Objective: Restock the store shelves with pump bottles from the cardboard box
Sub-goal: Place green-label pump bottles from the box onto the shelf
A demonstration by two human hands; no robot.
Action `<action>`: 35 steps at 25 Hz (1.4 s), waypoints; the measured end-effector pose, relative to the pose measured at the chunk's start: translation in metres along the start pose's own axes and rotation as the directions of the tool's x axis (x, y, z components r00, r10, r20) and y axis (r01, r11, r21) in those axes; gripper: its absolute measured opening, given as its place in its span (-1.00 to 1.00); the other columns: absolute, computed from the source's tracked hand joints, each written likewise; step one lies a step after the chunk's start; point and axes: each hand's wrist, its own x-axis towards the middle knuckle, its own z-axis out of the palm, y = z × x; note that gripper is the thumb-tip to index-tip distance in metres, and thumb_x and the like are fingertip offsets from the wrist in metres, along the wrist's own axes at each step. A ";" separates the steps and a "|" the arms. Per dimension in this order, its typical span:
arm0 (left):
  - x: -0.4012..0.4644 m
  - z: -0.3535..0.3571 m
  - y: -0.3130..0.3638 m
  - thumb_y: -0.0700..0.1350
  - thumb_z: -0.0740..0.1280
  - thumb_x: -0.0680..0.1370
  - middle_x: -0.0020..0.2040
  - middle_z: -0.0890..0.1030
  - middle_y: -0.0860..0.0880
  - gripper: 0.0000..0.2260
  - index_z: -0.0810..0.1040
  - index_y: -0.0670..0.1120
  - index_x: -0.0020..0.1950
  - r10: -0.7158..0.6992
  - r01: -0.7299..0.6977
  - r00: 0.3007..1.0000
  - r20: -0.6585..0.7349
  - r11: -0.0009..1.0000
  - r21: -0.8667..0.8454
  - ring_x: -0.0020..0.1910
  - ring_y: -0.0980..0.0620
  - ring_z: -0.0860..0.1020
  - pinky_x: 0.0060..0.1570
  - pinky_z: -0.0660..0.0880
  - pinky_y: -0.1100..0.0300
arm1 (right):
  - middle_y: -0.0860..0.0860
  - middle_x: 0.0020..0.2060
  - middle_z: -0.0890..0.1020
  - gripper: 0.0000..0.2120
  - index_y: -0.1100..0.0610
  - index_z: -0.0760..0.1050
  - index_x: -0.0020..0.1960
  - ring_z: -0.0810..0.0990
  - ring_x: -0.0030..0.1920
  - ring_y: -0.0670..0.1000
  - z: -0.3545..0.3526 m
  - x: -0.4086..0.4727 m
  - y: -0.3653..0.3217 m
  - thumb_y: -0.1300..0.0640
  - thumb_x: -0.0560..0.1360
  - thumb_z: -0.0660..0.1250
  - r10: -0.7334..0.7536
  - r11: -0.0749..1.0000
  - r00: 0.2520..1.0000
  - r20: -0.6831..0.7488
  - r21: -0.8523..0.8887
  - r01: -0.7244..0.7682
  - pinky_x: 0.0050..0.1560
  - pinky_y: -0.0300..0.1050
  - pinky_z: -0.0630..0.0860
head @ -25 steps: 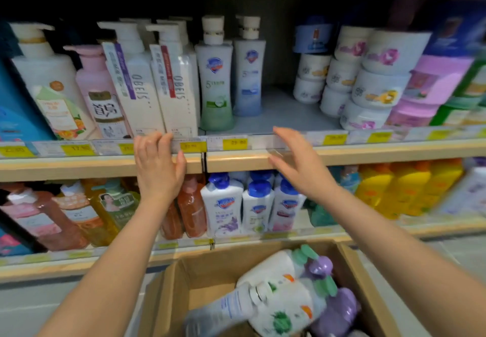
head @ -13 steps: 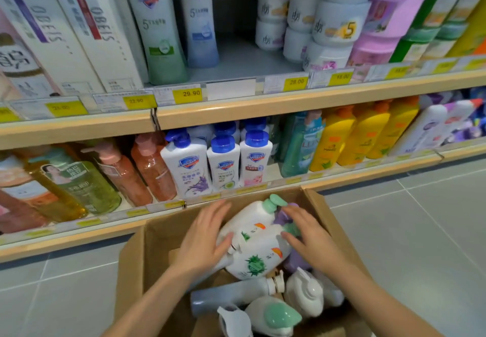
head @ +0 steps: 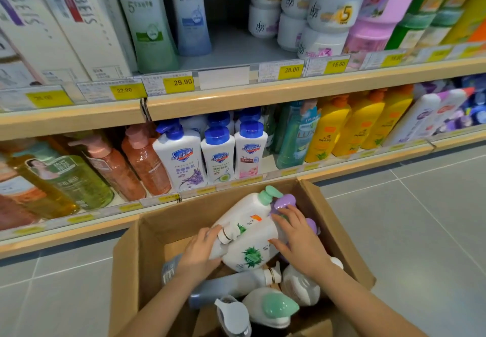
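From my headcam I am looking down into the open cardboard box [head: 339, 221] on the grey floor tiles [head: 420, 218], right in front of the lower shelf [head: 342, 172]. It holds a loose heap of pump bottles lying on their sides. On top lies a white bottle with an aloe print [head: 252, 254], and behind it, touching it, a second white bottle with a mint-green pump [head: 243, 209]. A lilac pump head [head: 285, 202] pokes up at the far right corner. Lower in the box I see a grey bottle [head: 228, 285] lying flat, a white bottle with a mint-green cap [head: 278, 307] and a pale grey pump spout [head: 232, 313].

My left hand [head: 200, 254] curls around a slim white bottle with a gold-ringed neck [head: 223, 242] at the left side of the aloe bottle — fingers closed on it. My right hand [head: 299, 242] lies spread over the aloe bottle's upper right, thumb pressed to its face, fingertips reaching towards the lilac pump; not a closed grasp.

The lower shelf carries three blue-capped white bottles [head: 218, 155], with peach pump bottles [head: 143, 163] to their left and yellow bottles [head: 328, 131] to the right. The upper shelf [head: 236, 97] has a bare gap behind its blank price tag [head: 223, 79].
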 end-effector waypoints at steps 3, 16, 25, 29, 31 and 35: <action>0.004 -0.048 0.015 -0.01 0.46 0.36 0.28 0.42 0.13 -0.35 0.30 0.10 0.41 0.028 -0.055 0.996 -0.086 0.943 -0.328 0.26 0.22 0.38 0.20 0.29 0.29 | 0.01 0.38 0.33 -0.34 0.03 0.27 0.42 0.21 0.44 0.05 -0.012 0.005 -0.007 -0.25 0.40 0.04 -0.006 1.000 1.000 0.008 0.005 0.006 0.49 -0.02 -0.05; 0.030 -0.220 0.162 -0.30 0.48 0.37 0.14 0.59 0.15 -0.45 0.42 0.14 0.23 0.223 -0.221 0.970 -0.101 0.625 -0.749 0.13 0.14 0.57 0.09 0.53 0.19 | -0.11 0.13 0.56 -0.39 0.02 0.34 0.29 0.56 0.13 -0.14 -0.128 0.070 -0.105 0.18 0.33 0.52 -0.108 0.526 0.984 0.144 0.848 -0.066 0.06 -0.21 0.55; 0.020 -0.195 0.125 0.02 0.57 0.19 0.26 0.49 0.03 -0.21 0.33 0.01 0.37 0.072 -0.058 0.997 -0.007 0.749 -0.660 0.26 0.13 0.45 0.07 0.49 0.33 | -0.11 0.02 0.62 -0.18 -0.07 0.39 0.13 0.58 0.04 -0.04 -0.173 0.105 -0.105 -0.38 -0.03 0.48 0.242 0.735 0.965 -0.103 0.668 -0.113 0.03 0.09 0.56; 0.032 -0.177 0.135 0.12 0.52 0.20 0.12 0.60 0.03 -0.43 0.48 0.09 0.16 0.064 -0.109 0.994 -0.093 0.757 -0.645 0.11 0.13 0.57 0.10 0.55 0.15 | -0.05 0.04 0.58 -0.19 0.00 0.39 0.15 0.56 0.05 0.02 -0.190 0.117 -0.112 -0.40 0.03 0.44 0.310 0.779 0.946 -0.095 0.595 -0.195 -0.01 0.06 0.56; 0.041 -0.178 0.139 0.05 0.52 0.29 0.12 0.62 0.05 -0.51 0.49 0.07 0.18 0.053 -0.117 0.991 -0.124 0.792 -0.599 0.08 0.17 0.58 0.11 0.54 0.15 | -0.01 0.08 0.58 -0.20 0.03 0.36 0.19 0.56 0.08 0.06 -0.193 0.120 -0.117 -0.35 0.10 0.47 0.312 0.775 0.944 -0.112 0.605 -0.184 0.03 0.09 0.55; 0.046 -0.188 0.153 -0.22 0.48 0.40 0.11 0.63 0.03 -0.57 0.48 -0.07 0.24 0.079 -0.159 0.985 -0.155 0.773 -0.614 0.01 0.23 0.60 -0.04 0.52 0.36 | 0.05 0.10 0.55 -0.33 0.09 0.33 0.18 0.55 0.10 0.13 -0.204 0.119 -0.127 -0.22 0.24 0.48 0.323 0.827 0.926 -0.195 0.535 -0.176 0.02 0.08 0.53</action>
